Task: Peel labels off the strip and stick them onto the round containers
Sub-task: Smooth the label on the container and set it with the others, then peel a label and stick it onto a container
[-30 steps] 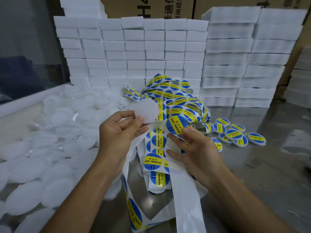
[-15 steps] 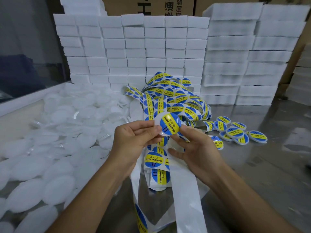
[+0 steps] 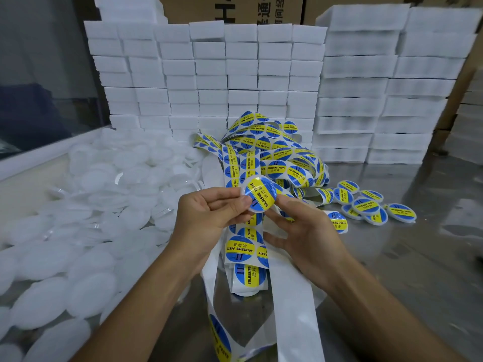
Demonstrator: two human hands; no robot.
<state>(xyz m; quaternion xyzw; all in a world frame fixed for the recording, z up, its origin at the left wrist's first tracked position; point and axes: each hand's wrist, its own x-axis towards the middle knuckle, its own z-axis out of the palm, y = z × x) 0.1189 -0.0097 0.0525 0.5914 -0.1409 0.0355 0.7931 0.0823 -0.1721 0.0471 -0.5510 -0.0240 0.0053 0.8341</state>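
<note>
A round white container (image 3: 258,194) with a blue and yellow "soldering paste" label on its face is held up between both hands. My left hand (image 3: 209,212) pinches its left edge with thumb and fingers. My right hand (image 3: 303,228) touches its right lower edge with thumb and forefinger, the other fingers spread loosely. Behind and below the hands lies a tangled label strip (image 3: 277,158) with several labels on it, and bare white backing (image 3: 292,309) trails toward me. Unlabelled white containers (image 3: 104,205) are heaped at left.
Several labelled containers (image 3: 366,205) lie on the steel table (image 3: 418,270) to the right. Stacks of white boxes (image 3: 235,74) form a wall behind, with cardboard cartons above. A dark panel stands at far left.
The label moved from my right hand onto the bare container in my left hand. Both hands drew together and now hold the labelled container a little higher.
</note>
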